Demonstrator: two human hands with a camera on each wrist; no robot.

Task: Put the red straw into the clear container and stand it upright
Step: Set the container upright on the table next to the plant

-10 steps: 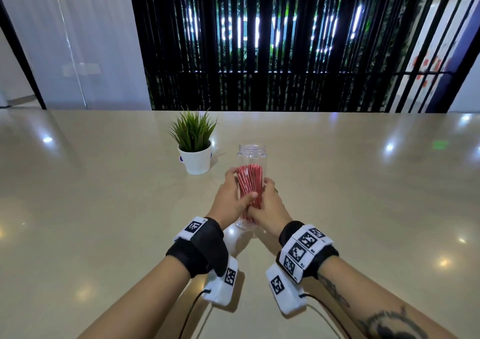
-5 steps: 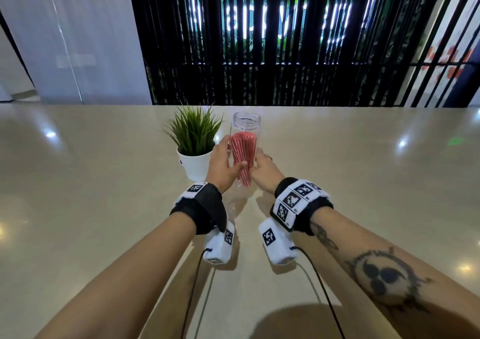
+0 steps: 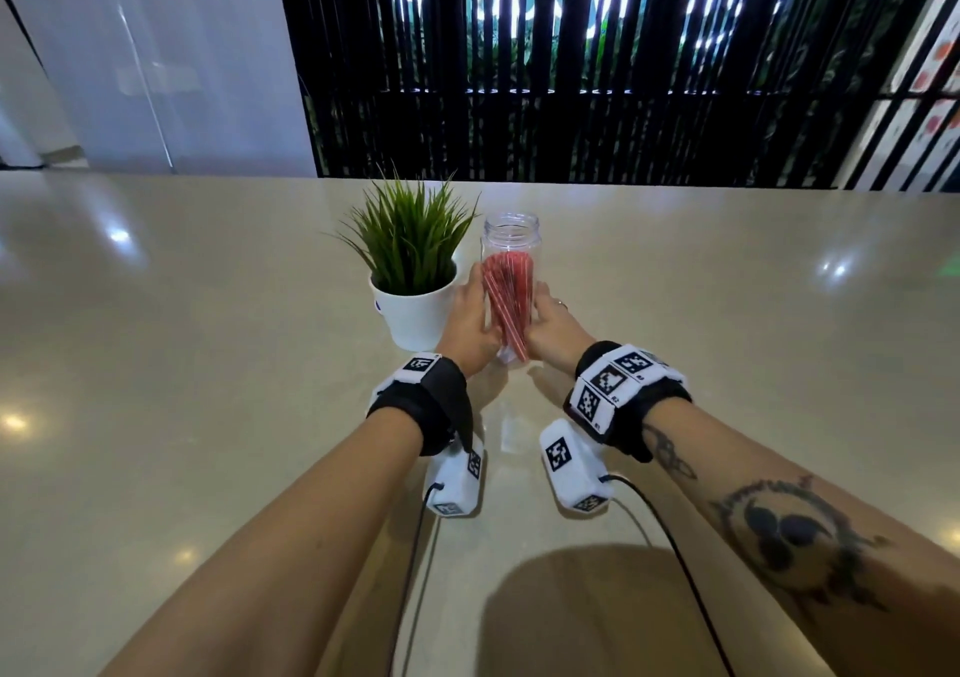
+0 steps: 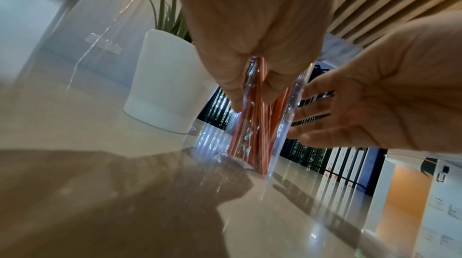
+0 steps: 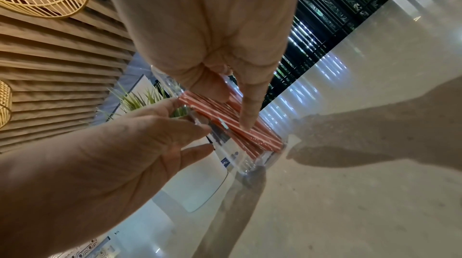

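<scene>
I see the red straws [image 3: 508, 302] inside the clear container [image 3: 509, 281], which stands upright on the table [image 3: 208, 364]. My left hand [image 3: 470, 320] and right hand [image 3: 553, 331] sit on either side of it, each grip wrapped around its wall, so the straws are between my palms. A potted plant [image 3: 413, 271] stands just beside my left hand.
</scene>
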